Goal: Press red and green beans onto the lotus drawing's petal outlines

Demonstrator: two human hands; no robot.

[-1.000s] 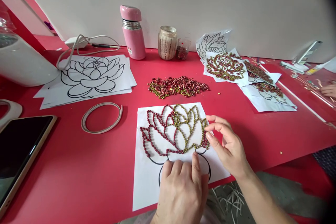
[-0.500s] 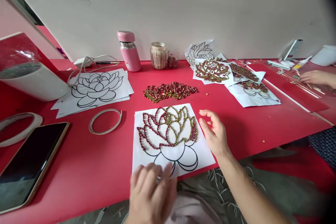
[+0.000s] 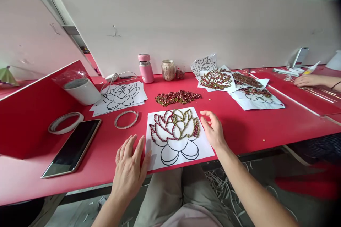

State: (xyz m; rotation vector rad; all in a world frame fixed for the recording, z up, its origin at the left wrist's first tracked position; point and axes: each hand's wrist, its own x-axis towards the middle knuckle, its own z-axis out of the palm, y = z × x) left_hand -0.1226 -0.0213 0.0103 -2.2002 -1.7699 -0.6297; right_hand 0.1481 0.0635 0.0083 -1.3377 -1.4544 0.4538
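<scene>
A white sheet with a printed lotus outline lies before me on the red table. Dark red and green beans follow the lines of its upper petals; the lower petals show bare black lines. My left hand rests at the sheet's left edge, palm down with fingers spread, holding nothing. At the right edge is my right hand, its fingers loosely curved and apart, with nothing visible in them. Just beyond the sheet sits a pile of red and green beans.
Left of me are a phone, tape rolls and printed lotus sheets. A pink bottle and a jar stand behind the beans. Bean-covered lotus pictures lie back right, near another person's hand.
My left hand has moved from the sheet's front edge to its left side, and its fingers have spread. My right hand stays by the right edge. The camera view has tilted up.
</scene>
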